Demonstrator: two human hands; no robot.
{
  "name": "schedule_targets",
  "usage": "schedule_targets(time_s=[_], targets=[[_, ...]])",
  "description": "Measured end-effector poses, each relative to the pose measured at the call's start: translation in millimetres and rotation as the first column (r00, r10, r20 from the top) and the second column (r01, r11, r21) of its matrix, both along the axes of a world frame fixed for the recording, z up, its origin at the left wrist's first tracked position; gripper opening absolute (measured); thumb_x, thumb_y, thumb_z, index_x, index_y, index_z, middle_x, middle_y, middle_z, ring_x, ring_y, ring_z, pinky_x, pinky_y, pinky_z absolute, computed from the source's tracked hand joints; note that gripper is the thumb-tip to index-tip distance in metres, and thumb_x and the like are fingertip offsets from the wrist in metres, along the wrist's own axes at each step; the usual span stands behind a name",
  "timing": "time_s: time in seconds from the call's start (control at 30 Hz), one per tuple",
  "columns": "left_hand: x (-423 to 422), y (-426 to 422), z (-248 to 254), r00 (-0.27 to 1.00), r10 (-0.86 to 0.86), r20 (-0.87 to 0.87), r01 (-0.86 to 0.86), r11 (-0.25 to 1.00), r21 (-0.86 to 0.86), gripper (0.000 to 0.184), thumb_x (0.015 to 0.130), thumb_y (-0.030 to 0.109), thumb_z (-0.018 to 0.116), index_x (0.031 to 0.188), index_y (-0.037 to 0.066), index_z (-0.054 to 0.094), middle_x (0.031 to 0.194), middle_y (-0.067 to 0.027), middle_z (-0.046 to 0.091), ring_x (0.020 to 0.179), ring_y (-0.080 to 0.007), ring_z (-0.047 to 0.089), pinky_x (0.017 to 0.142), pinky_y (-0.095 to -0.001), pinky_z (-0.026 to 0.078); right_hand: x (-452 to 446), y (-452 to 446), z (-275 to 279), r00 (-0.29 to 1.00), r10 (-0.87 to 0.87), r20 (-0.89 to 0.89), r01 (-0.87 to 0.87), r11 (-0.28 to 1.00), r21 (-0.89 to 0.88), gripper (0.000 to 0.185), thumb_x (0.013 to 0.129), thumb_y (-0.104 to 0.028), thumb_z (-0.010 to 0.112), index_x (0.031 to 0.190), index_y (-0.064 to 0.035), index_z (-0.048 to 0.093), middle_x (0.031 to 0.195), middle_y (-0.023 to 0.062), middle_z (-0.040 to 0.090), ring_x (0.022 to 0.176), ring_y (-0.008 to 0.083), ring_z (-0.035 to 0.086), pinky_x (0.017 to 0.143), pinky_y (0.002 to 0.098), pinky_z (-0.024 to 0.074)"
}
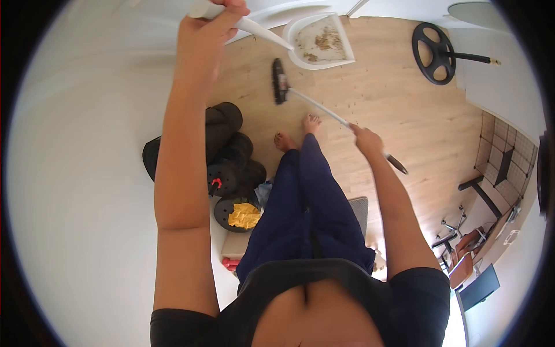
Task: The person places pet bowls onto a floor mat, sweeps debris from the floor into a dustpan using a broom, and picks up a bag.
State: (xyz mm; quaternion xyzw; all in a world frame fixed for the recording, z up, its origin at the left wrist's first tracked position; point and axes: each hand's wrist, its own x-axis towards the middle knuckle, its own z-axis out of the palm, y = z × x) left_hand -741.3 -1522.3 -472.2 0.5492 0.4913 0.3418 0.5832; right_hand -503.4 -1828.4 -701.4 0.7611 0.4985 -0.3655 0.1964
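- The left hand, at the top of the view, is closed round the upper part of a long white handle; that handle runs down to a white dustpan near the wall;
- brown debris lies spread inside the dustpan, thickest towards its middle; whether the pan's edge is flush with the floor, I cannot tell;
- the right hand is curled round the shaft of a broom, with the dark grip end sticking out past it; the black broom head is just beside the dustpan, apart from it, in front of the bare feet;
- a small pale and reddish patch on the broom head may be a label; it is too small and blurred to read;
- small dark crumbs dot the wood-look floor between the dustpan and the right hand;
- a black round base with cut-outs lies to the right, a pole rising from it;
- at left, yellow crumpled material sits on a black disc, near a red clip.
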Motion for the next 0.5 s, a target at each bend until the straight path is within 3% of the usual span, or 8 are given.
schedule_targets(time_s=[0.13, 0.2, 0.3, 0.43, 0.5], targets=[[-10, 8, 23, 0.992, -0.063, 0.106, 0.059, 0.997, 0.045, 0.015, 0.090, 0.022, 0.052, 0.091, 0.006, 0.053, 0.092, -0.0061, 0.058, 0.107, -0.0270, 0.054, 0.088, -0.0344, 0.043, 47, -29, 36, 0.994, 0.023, 0.109, -0.024, 1.000, 0.006, 0.040, 0.087, -0.017, 0.042, 0.123, -0.0345, 0.048, 0.085, 0.0128, 0.060, 0.074, 0.0301, 0.062, 0.065, 0.0427, 0.0494], [-5, 5, 32, 0.942, 0.014, 0.336, -0.041, 0.996, 0.075, 0.013, 0.087, 0.018, 0.058, 0.082, 0.009, 0.049, 0.075, -0.0046, 0.057, 0.079, -0.0169, 0.057, 0.062, -0.0244, 0.042, 48, -20, 54, 0.990, 0.064, 0.125, -0.062, 0.998, -0.017, 0.039, 0.088, -0.019, 0.041, 0.123, -0.0339, 0.047, 0.082, 0.0127, 0.059, 0.071, 0.0300, 0.061, 0.062, 0.0424, 0.0494], [-7, 6, 44, 0.946, 0.015, 0.323, -0.060, 0.990, 0.128, 0.014, 0.088, 0.019, 0.057, 0.080, 0.010, 0.048, 0.077, -0.0057, 0.057, 0.085, -0.0190, 0.060, 0.062, -0.0223, 0.047, 26, 11, 53, 0.987, 0.155, 0.043, -0.157, 0.986, 0.048, 0.038, 0.089, -0.019, 0.040, 0.124, -0.0326, 0.047, 0.081, 0.0126, 0.058, 0.068, 0.0301, 0.061, 0.060, 0.0421, 0.0492], [-13, 12, 66, 0.950, -0.057, 0.307, 0.023, 0.993, 0.115, 0.014, 0.089, 0.022, 0.053, 0.081, 0.011, 0.049, 0.078, -0.0065, 0.058, 0.089, -0.0217, 0.062, 0.066, -0.0239, 0.053, -53, 95, 3, 0.949, 0.310, -0.066, -0.284, 0.925, 0.254, 0.036, 0.086, -0.018, 0.044, 0.120, -0.0284, 0.051, 0.082, 0.0123, 0.059, 0.072, 0.0299, 0.062, 0.059, 0.0416, 0.0492], [-17, 21, 63, 0.966, -0.119, 0.230, 0.050, 0.957, 0.285, 0.017, 0.091, 0.024, 0.049, 0.082, 0.011, 0.048, 0.078, -0.0074, 0.058, 0.090, -0.0235, 0.062, 0.068, -0.0251, 0.055, -99, 146, -25, 0.929, 0.354, -0.109, -0.305, 0.898, 0.317, 0.035, 0.085, -0.018, 0.045, 0.117, -0.0277, 0.053, 0.082, 0.0118, 0.060, 0.074, 0.0296, 0.063, 0.060, 0.0411, 0.0496]])
